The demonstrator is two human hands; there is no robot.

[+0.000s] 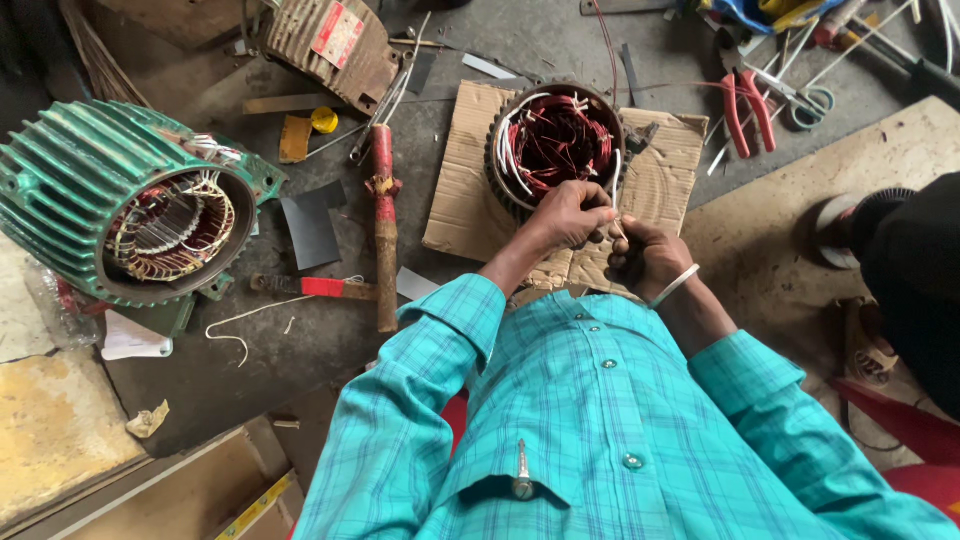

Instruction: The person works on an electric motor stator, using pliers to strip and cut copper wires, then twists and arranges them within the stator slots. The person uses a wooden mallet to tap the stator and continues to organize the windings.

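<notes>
A round motor stator [553, 140] with red copper windings and white sleeved leads lies on a piece of cardboard [462, 170] on the floor. My left hand [572, 212] and my right hand [645, 255] meet at its near rim, fingers pinched on a thin white sleeved wire [616, 185] that rises from the windings. A pale bangle sits on my right wrist. My sleeves are teal check.
A large green finned motor housing [95, 195] lies at the left. A red-handled hammer [385, 225] and a second tool [315, 288] lie beside the cardboard. Red pliers [748, 108] and scissors [808, 102] lie at the upper right. Another person's foot [850, 225] rests at the right.
</notes>
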